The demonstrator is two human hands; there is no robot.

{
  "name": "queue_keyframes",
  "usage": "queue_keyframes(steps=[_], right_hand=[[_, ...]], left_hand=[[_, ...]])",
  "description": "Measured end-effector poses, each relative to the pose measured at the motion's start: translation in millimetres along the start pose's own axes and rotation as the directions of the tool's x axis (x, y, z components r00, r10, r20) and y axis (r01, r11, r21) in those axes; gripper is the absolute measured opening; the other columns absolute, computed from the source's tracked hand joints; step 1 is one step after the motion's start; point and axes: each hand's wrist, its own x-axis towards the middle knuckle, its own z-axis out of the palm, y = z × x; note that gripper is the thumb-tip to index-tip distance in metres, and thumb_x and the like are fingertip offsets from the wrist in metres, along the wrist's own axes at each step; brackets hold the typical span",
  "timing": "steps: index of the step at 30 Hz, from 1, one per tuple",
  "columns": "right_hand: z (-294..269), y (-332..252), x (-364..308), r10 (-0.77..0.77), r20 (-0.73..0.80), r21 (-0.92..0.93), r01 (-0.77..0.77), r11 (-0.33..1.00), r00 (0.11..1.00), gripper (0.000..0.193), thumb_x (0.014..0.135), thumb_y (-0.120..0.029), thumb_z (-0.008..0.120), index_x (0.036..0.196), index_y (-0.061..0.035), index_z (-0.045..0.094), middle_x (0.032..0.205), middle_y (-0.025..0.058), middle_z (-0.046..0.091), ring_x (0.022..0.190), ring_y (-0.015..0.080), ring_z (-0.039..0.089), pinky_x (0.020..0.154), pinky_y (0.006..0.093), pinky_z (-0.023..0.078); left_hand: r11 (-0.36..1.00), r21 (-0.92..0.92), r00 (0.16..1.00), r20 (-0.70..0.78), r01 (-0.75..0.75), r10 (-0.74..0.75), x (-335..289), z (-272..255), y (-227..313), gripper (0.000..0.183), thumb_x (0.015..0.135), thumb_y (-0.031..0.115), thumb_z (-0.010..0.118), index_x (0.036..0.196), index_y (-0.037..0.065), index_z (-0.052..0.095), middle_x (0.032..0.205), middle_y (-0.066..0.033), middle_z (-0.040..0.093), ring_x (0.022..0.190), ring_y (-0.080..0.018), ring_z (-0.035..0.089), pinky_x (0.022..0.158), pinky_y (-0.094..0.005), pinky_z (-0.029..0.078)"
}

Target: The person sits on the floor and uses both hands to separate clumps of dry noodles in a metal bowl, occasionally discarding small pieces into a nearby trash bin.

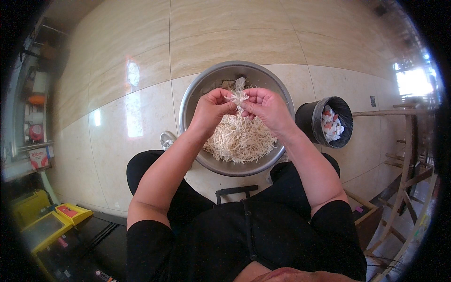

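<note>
Between my two hands is a small bunch of whitish strands (pixel 238 97), raised over a wide metal basin (pixel 193 87). My left hand (pixel 212 112) pinches its left side with thumb and fingers. From the right, my right hand (pixel 267 110) grips the same bunch, fingertips close to those of the left. Below, a heap of thin, cream-coloured shreds (pixel 240 141) fills the near part of the basin. At its far side lie some larger clumps, partly hidden by my hands. I cannot tell for certain what food the strands are.
Right of the basin stands a black bin (pixel 307 123), lined with a bag and holding crumpled white and reddish waste. A wooden chair or rack (pixel 408 145) is farther right. Yellow boxes (pixel 73 214) sit on a dark surface at lower left. The floor (pixel 225 42) is glossy tile.
</note>
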Motion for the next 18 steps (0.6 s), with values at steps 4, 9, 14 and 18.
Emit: queue_keyframes(steps=[4, 9, 14, 18], right_hand=[[-4, 8, 4, -0.026, -0.05, -0.043, 0.023, 0.999, 0.998, 0.022, 0.082, -0.012, 0.063, 0.099, 0.0013, 0.056, 0.078, 0.0051, 0.061, 0.067, 0.0087, 0.058, 0.057, 0.0199, 0.046], [-6, 8, 4, -0.01, -0.039, -0.019, 0.009, 1.0, 0.999, 0.02, 0.082, -0.014, 0.063, 0.095, 0.0009, 0.058, 0.076, 0.0045, 0.061, 0.063, 0.0082, 0.057, 0.056, 0.0195, 0.046], [-4, 2, 0, 0.046, -0.009, -0.098, -0.047, 0.994, 0.999, 0.02, 0.082, -0.016, 0.063, 0.093, 0.0004, 0.058, 0.075, 0.004, 0.061, 0.06, 0.0082, 0.056, 0.054, 0.0198, 0.045], [-6, -1, 1, -0.015, -0.091, -0.022, 0.013, 1.0, 0.996, 0.018, 0.082, -0.016, 0.062, 0.091, -0.0008, 0.06, 0.074, 0.0033, 0.06, 0.062, 0.0075, 0.055, 0.056, 0.0198, 0.044]], left_hand=[[0.999, 0.016, 0.999, 0.024, 0.043, -0.043, -3, 6, 8, 0.01, 0.08, 0.002, 0.061, 0.089, 0.0, 0.057, 0.086, -0.007, 0.061, 0.078, -0.0148, 0.06, 0.071, -0.0284, 0.051], [0.998, 0.056, 0.997, 0.071, 0.04, -0.043, -3, 4, 10, 0.007, 0.079, 0.002, 0.061, 0.085, 0.0, 0.058, 0.081, -0.0053, 0.061, 0.073, -0.0129, 0.059, 0.069, -0.0259, 0.05], [0.996, 0.083, 0.991, 0.127, 0.041, -0.051, -3, 1, 10, 0.005, 0.077, 0.003, 0.06, 0.081, 0.001, 0.057, 0.075, -0.0025, 0.06, 0.067, -0.0096, 0.057, 0.066, -0.0232, 0.048], [0.993, -0.098, 0.996, 0.071, 0.065, -0.058, 0, -2, 10, 0.008, 0.08, 0.005, 0.061, 0.087, 0.002, 0.057, 0.079, -0.0038, 0.06, 0.069, -0.0119, 0.058, 0.068, -0.0259, 0.049]])
